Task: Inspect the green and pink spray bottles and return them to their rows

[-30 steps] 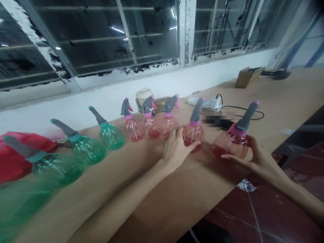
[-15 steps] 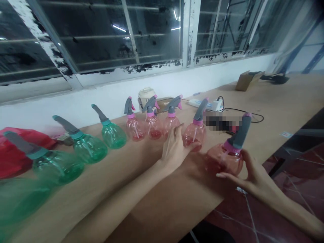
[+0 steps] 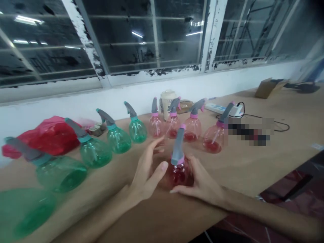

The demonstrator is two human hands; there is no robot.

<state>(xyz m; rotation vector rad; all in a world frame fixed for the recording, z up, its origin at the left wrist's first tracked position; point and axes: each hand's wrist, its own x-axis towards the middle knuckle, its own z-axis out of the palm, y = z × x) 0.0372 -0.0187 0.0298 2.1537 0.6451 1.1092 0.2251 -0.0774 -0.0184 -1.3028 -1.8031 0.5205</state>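
Note:
A pink spray bottle (image 3: 179, 170) with a grey trigger head stands on the wooden table (image 3: 253, 162) in front of me. My right hand (image 3: 202, 184) is wrapped round its right side and base. My left hand (image 3: 148, 170) is at its left side, fingers spread and thumb touching the bottle. Behind it runs a row of pink spray bottles (image 3: 192, 125) and, further left, green spray bottles (image 3: 117, 136).
A red plastic bag (image 3: 48, 136) lies at the back left. A white cup (image 3: 168, 101), a power strip (image 3: 221, 108) with a black cable and a cardboard box (image 3: 268, 87) sit along the wall under the windows. The table edge drops off at the lower right.
My right hand has carried the pink bottle from the right end of the row leftward to the table in front of me. My left hand left another pink bottle and came beside it.

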